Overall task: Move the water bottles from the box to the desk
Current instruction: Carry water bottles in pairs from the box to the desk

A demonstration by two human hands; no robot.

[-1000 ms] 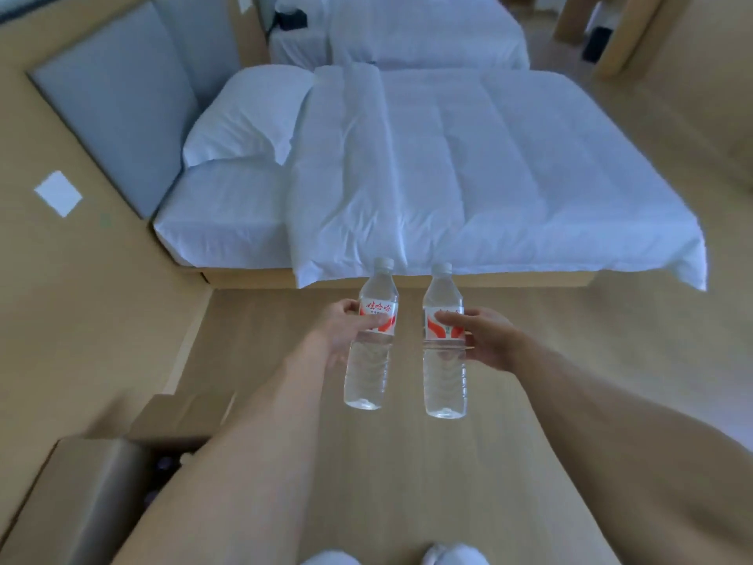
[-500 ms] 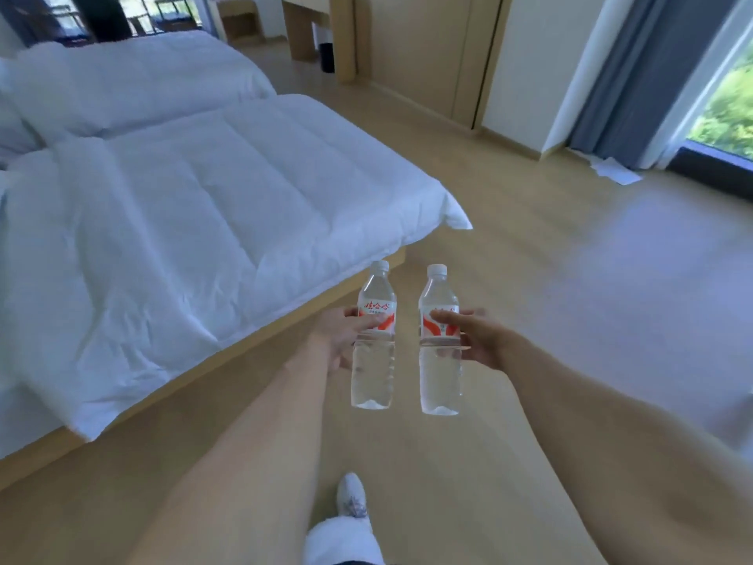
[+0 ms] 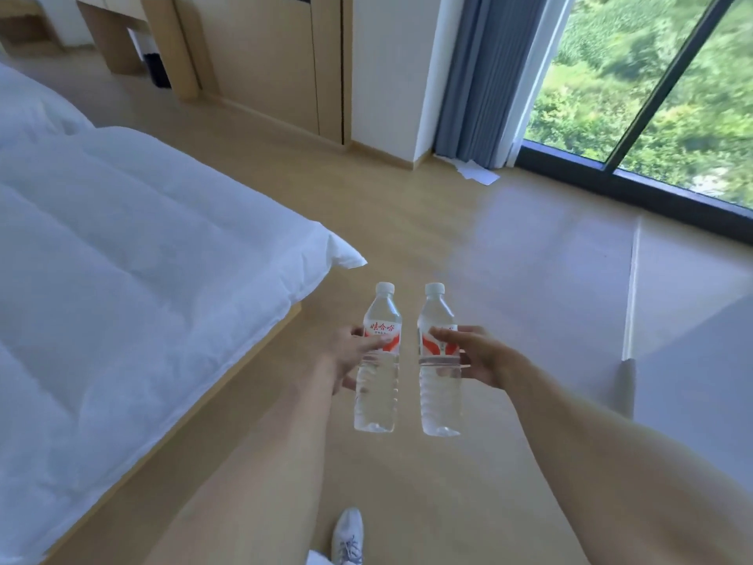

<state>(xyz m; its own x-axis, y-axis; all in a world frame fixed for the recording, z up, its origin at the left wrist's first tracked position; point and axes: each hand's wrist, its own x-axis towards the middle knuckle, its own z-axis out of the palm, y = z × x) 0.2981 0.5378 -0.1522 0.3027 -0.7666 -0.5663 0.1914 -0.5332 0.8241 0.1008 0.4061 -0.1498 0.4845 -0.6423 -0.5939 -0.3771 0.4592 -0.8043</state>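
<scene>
Your left hand [image 3: 346, 356] grasps the left bottle [image 3: 378, 360] and your right hand [image 3: 483, 356] grasps the right bottle [image 3: 439, 360], fingers curled round the labels. Both are upright, caps up, side by side and apart, above the wood floor [image 3: 407, 483] just right of the bed [image 3: 122, 279]. Beyond the bed's corner stand a cabinet [image 3: 265, 55], a curtain [image 3: 485, 75] and a window [image 3: 652, 83].
</scene>
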